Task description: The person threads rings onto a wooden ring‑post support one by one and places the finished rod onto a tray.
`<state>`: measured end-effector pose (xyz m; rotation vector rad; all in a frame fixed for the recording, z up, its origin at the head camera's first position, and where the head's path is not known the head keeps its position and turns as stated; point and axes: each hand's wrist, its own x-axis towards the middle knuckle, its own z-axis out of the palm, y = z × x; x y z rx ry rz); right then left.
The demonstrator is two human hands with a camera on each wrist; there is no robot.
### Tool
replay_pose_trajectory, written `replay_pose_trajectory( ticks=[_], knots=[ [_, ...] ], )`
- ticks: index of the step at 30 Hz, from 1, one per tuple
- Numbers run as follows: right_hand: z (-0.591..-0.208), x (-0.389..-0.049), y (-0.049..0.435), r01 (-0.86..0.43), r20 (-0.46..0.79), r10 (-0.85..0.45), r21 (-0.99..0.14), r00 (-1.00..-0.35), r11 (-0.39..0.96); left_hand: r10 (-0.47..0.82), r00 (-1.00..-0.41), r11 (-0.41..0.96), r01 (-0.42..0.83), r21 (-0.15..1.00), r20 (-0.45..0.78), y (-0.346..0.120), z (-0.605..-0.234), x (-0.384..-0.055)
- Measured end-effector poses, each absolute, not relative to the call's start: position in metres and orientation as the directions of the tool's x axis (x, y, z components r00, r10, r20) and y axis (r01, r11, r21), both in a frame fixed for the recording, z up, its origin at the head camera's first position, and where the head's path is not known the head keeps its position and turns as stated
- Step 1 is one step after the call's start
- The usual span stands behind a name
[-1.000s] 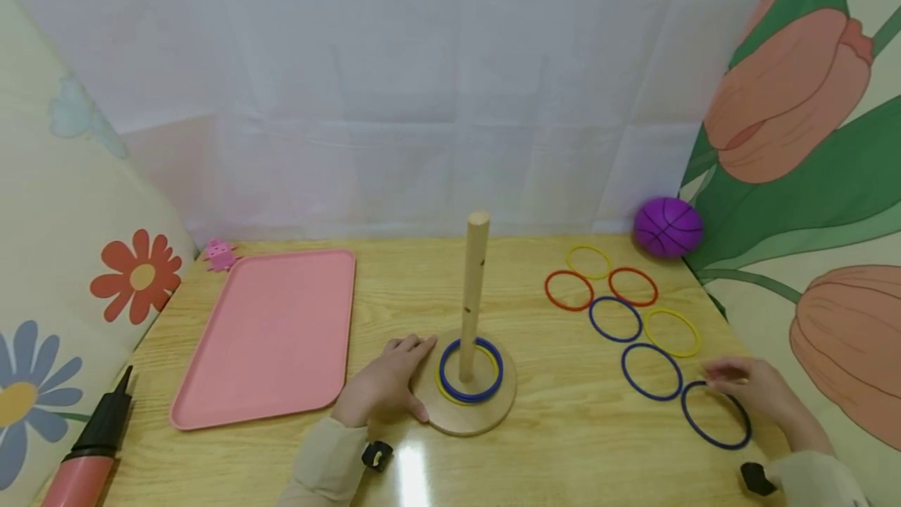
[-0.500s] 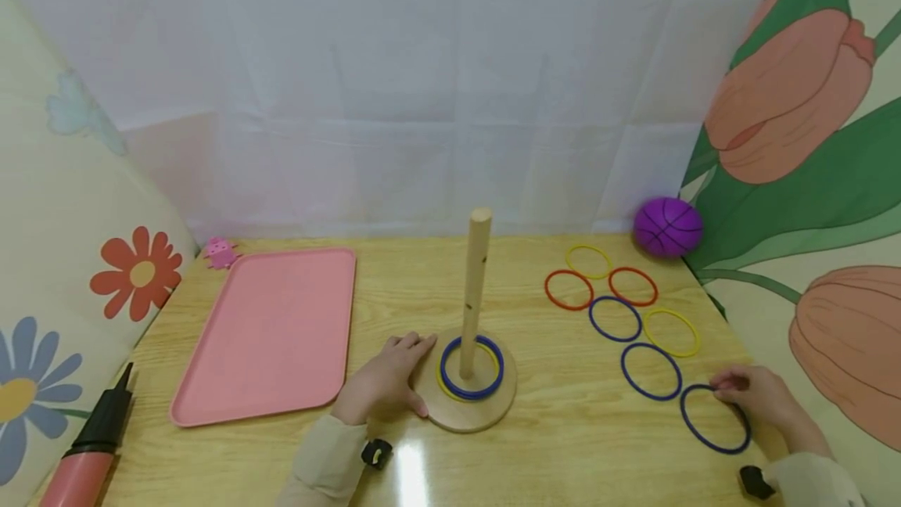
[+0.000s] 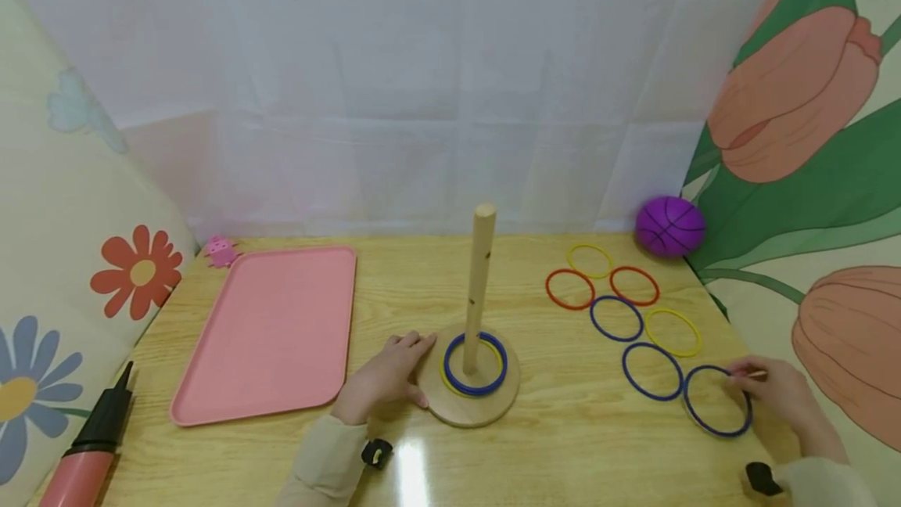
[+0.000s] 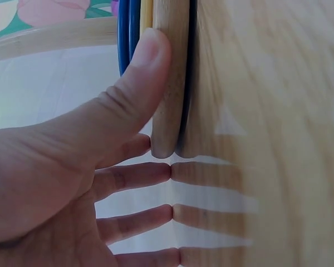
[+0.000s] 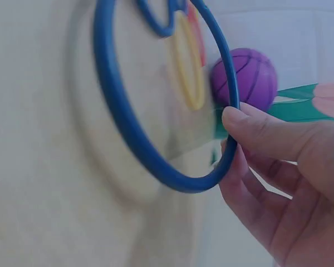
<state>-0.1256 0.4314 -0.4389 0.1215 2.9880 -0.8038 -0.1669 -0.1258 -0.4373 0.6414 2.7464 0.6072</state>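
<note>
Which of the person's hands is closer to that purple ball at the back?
The right. The right hand pinches a blue ring at the table's right side, nearer the purple ball. The left hand rests against the wooden peg base, farther away.

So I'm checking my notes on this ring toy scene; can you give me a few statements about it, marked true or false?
1. The right hand pinches a blue ring. True.
2. The left hand grips the peg. False: it rests against the edge of the wooden base, thumb on the rim.
3. Blue and yellow rings already sit round the peg. True.
4. The pink tray holds two red rings. False: the red rings lie on the table, right of the peg.
5. The purple ball sits at the table's far right corner. True.
</note>
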Motion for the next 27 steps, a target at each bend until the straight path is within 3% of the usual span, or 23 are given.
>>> replay_pose_trajectory(
  ticks=[7, 14, 27],
  knots=[
    [-0.415, -0.129, 0.412, 0.007, 0.089, 0.076, -0.607, -0.993, 0.795, 0.478, -0.871, 0.801, 0.382, 0.461, -0.110, -0.129, -0.438, -0.166],
    [-0.374, -0.148, 0.363, -0.005, 0.139, 0.120, -0.671, -0.983, 0.741, 0.471, -0.872, 0.808, 0.365, 0.464, -0.134, -0.130, -0.435, -0.164],
    [-0.298, -0.182, 0.260, -0.216, 0.266, 0.074, -0.892, -0.961, 0.398, 0.448, -0.886, 0.845, 0.375, 0.381, -0.122, -0.130, -0.439, -0.166]
  ],
)
